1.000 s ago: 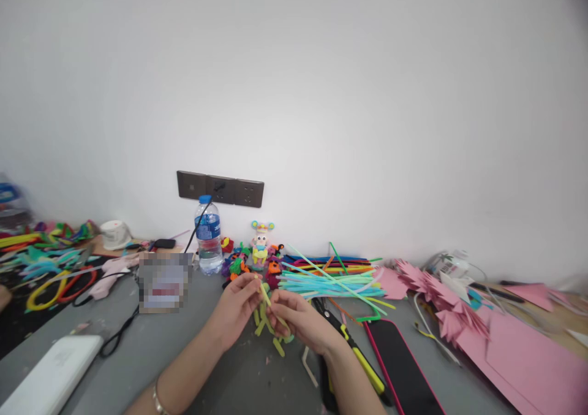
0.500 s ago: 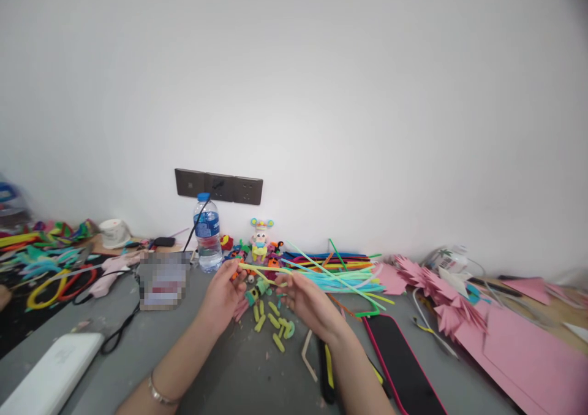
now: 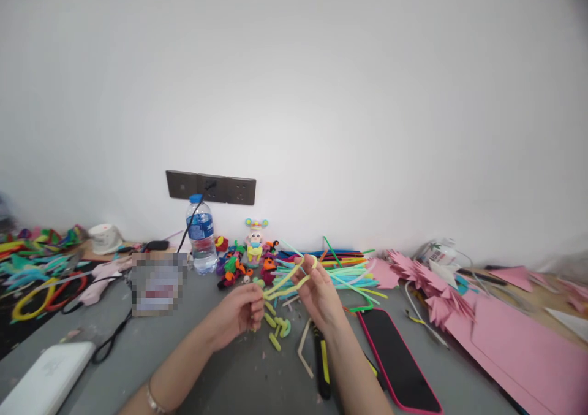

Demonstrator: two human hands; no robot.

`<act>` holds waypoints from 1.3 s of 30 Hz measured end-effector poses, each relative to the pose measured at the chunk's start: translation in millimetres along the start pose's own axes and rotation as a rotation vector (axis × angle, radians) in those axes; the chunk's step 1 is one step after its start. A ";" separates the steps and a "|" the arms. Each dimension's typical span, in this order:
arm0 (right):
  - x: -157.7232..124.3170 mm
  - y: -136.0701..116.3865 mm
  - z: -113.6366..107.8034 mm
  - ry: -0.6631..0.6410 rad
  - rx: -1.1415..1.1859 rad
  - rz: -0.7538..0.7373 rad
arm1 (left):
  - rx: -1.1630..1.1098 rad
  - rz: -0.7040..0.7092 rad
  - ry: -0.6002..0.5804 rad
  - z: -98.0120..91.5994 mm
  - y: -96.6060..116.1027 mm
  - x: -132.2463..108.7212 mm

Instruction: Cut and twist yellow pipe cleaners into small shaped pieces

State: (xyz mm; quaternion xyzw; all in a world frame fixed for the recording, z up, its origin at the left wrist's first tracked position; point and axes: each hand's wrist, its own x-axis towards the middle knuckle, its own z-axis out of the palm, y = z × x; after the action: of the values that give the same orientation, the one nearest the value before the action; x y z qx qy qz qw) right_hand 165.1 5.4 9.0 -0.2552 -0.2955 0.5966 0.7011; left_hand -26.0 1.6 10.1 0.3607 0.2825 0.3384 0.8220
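Observation:
Between my hands is a pale yellow pipe cleaner [image 3: 287, 278], bent double with a loop at its right end. My left hand [image 3: 239, 317] is closed, pinching the left ends between thumb and fingers. My right hand [image 3: 319, 289] is raised higher and grips the looped end at its fingertips. Below the hands, several short yellow-green coiled pieces [image 3: 274, 341] lie on the grey table. Behind my right hand spreads a bundle of coloured pipe cleaners [image 3: 353, 274]. A small doll figure [image 3: 254, 243] stands at the back, with colourful little figures [image 3: 232, 268] beside it.
A water bottle [image 3: 201, 237] stands by the wall. At right lie a pink-edged phone [image 3: 399, 363], a black-and-yellow tool [image 3: 322, 363] and pink paper [image 3: 523, 354]. To the left are a white box-like device [image 3: 50, 378], a pink glue gun [image 3: 95, 285] and a black cable [image 3: 110, 341].
My right hand has risen and turned, lifting the looped end of the pipe cleaner. My left hand has moved lower and to the right. The view has shifted slightly.

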 end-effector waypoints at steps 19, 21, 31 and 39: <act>1.9 -1.3 5.5 0.136 -0.225 -0.212 | 0.381 -0.082 -0.265 8.1 -3.3 -12.2; 2.3 -2.3 3.9 0.122 -0.224 -0.165 | 0.386 -0.087 -0.272 7.5 -3.0 -12.3; -6.0 -8.7 5.0 -0.085 -0.278 0.053 | 0.528 -0.138 -0.395 2.1 5.4 -16.4; -15.8 14.6 13.9 -0.354 -0.394 0.197 | 0.211 -0.178 -0.472 13.1 4.2 -22.8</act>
State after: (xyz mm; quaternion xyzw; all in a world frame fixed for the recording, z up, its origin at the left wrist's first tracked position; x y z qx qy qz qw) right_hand 143.3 -7.8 6.5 -0.3057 -0.4976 0.6282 0.5142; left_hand -32.2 -18.8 26.1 0.4867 0.1475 0.1400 0.8496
